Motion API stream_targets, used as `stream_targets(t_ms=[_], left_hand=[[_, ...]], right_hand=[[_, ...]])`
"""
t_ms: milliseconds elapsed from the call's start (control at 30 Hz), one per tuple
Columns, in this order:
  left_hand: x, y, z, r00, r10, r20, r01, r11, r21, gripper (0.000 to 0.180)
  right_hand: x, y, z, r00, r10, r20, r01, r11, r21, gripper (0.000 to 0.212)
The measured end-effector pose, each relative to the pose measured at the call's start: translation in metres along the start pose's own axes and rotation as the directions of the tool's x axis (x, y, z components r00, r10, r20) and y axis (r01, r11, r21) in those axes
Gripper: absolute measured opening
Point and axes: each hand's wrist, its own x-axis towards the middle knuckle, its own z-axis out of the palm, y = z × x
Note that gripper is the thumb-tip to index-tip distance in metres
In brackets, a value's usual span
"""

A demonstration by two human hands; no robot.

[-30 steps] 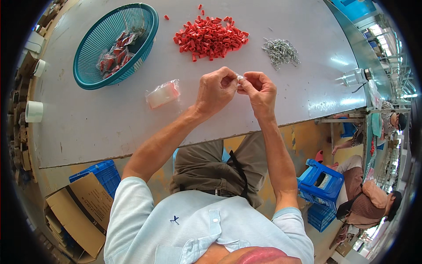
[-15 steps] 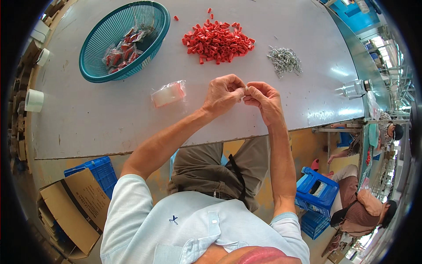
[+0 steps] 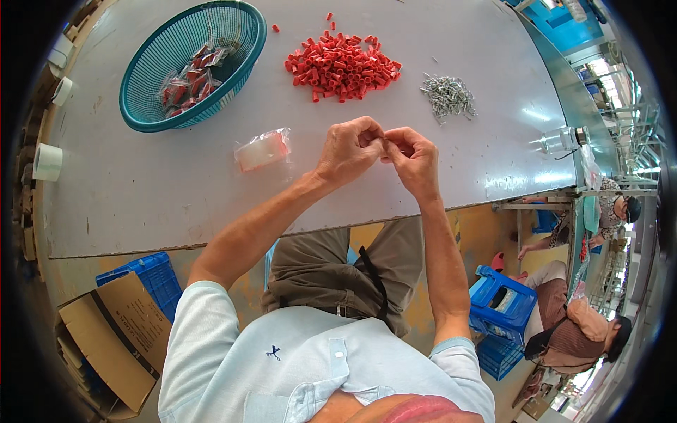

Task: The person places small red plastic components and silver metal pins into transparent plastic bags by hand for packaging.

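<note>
The small piece that glints clear between the fingertips a second ago is now hidden by them, probably caught in the same pinch; the left hand (image 3: 349, 150) and right hand (image 3: 416, 161) meet over the table (image 3: 162, 187), thumbs and forefingers closed together. To their left lies a clear packet (image 3: 262, 149), its contents indistinct; beyond are red caps (image 3: 343, 67) and metal pieces (image 3: 449, 97), too tangled to tell singly.

factory workshop around you, grey worktable (image 3: 176, 190) before you with heaped red parts (image 3: 343, 69) and small metal pieces (image 3: 449, 97), cardboard box (image 3: 127, 335) and blue crate (image 3: 161, 283) near left, co-workers (image 3: 580, 344) at right
</note>
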Motion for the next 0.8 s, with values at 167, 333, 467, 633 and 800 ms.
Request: stream_targets(t_ms=[167,333,467,633,800], left_hand=[[0.002,-0.001,-0.003,0.996,-0.086,0.027,0.088,0.991,-0.101,0.011],[0.005,0.002,-0.006,0.983,-0.174,0.061,0.183,0.966,-0.185,0.013],[0.005,-0.006,0.001,0.994,-0.104,0.045,0.109,0.987,-0.121,0.013],[0.003,0.001,-0.001,1.000,0.031,0.000,-0.031,0.993,0.118,0.011],[0.007,0.002,-0.020,0.953,-0.293,0.078,0.296,0.845,-0.446,0.011]], right_hand=[[0.008,0.001,-0.015,0.963,0.185,0.197,-0.230,0.944,0.237,0.019],[0.005,-0.001,-0.016,0.964,0.200,0.175,-0.252,0.899,0.360,0.019],[0.004,0.009,-0.014,0.989,0.115,0.093,-0.132,0.968,0.212,0.017],[-0.006,-0.012,0.003,0.995,-0.080,-0.067,0.063,0.972,-0.228,0.011],[0.025,-0.003,-0.011,0.990,-0.072,-0.123,0.056,0.990,-0.126,0.013]])
